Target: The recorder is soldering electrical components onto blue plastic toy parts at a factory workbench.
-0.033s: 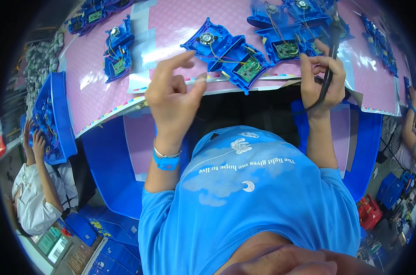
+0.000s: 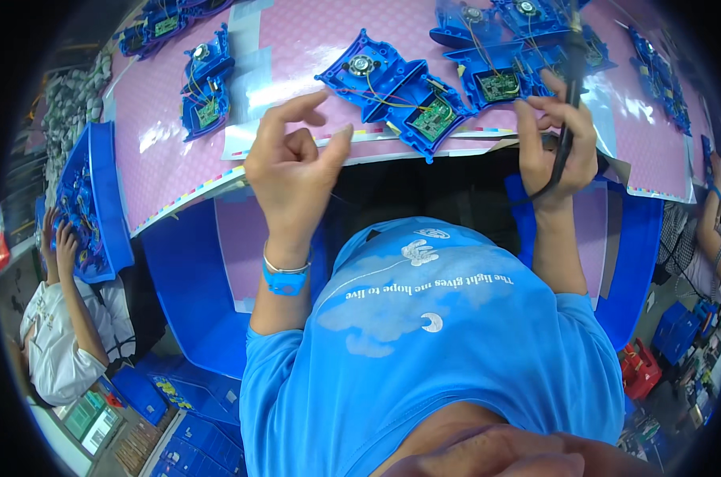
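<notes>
My left hand [image 2: 293,167] is raised near the table's front edge, thumb and forefinger apart and other fingers curled; I see nothing held in it. My right hand [image 2: 558,151] grips a black soldering iron [image 2: 565,139], held nearly upright with its cord trailing by the wrist. Between my hands lies an opened blue plastic housing [image 2: 396,83]. One half carries a round speaker [image 2: 361,66], the other a green circuit board [image 2: 432,117], with thin wires running between them. Behind the iron are more opened blue housings [image 2: 488,67], also with boards and speakers.
Pink patterned sheets cover the table [image 2: 297,56]. More blue housings lie at left [image 2: 205,83] and far right [image 2: 662,79]. A blue bin [image 2: 106,207] of parts stands at left, where another person's hands [image 2: 61,242] reach in. Another person's arm [image 2: 710,207] shows at right.
My left hand has shifted very slightly left. The right hand and the soldering iron have moved slightly left too. The housings stay in place.
</notes>
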Motion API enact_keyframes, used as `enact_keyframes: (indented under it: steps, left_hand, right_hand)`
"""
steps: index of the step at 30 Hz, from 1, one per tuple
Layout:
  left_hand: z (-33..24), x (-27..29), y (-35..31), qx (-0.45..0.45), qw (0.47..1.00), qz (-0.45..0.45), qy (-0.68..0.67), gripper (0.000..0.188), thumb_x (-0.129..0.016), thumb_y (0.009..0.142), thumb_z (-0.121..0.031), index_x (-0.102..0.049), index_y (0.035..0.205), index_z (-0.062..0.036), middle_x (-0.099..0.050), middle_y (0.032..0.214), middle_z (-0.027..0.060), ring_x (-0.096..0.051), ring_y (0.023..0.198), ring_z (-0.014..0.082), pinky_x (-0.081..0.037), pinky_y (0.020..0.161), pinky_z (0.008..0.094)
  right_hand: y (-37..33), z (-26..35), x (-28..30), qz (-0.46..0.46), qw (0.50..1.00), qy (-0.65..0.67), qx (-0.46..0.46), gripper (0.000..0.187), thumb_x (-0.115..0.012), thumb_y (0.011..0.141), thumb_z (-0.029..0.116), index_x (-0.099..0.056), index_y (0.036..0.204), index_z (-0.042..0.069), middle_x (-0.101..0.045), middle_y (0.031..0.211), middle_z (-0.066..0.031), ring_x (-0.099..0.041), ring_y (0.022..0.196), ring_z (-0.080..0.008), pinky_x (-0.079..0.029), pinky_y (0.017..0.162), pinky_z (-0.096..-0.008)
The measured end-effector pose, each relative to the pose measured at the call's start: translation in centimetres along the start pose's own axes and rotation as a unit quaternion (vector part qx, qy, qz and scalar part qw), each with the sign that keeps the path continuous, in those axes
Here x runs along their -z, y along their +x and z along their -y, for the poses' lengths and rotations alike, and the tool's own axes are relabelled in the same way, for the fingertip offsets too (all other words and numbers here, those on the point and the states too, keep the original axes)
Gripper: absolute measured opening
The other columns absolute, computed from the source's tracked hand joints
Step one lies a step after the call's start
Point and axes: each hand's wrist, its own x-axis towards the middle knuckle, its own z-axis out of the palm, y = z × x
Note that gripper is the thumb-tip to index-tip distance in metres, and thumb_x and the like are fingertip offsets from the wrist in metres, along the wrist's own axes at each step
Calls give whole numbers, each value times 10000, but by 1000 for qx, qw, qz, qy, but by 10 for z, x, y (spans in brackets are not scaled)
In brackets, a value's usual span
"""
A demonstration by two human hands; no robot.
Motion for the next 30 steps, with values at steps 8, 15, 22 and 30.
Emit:
enact_keyframes:
  steps: [8,15,22,30]
  left_hand:
    - [29,-8,-3,175,925,-13,-338,225,-628,1021,-84,-718,1207,4,-704,971,25,-507,681,42,-406,593,194]
    - [14,-30,-10,157,910,-25,-382,275,-611,1037,-96,-650,1295,-10,-616,947,-4,-468,662,10,-355,517,181]
    - [15,-2,15,35,922,-70,-378,369,-644,1008,-46,-591,1370,5,-677,957,35,-492,681,7,-390,544,178]
    - [28,-11,37,-159,979,-124,20,513,-744,895,19,-573,1377,-25,-713,843,64,-649,682,97,-519,601,228]
  right_hand:
    - [-12,49,-25,207,967,134,69,464,-901,792,182,-579,1084,20,-635,1291,-360,-644,1232,-460,-539,999,-480]
    - [-5,45,-34,198,949,239,49,520,-904,781,142,-534,1125,20,-612,1297,-399,-618,1270,-480,-508,1042,-508]
    - [-7,44,-35,203,947,244,55,480,-877,808,141,-537,1127,28,-627,1277,-391,-624,1261,-477,-501,1049,-521]
    - [10,54,-25,138,948,281,61,205,-631,950,69,-656,1108,-59,-657,787,-136,-586,647,-193,-437,566,-317]
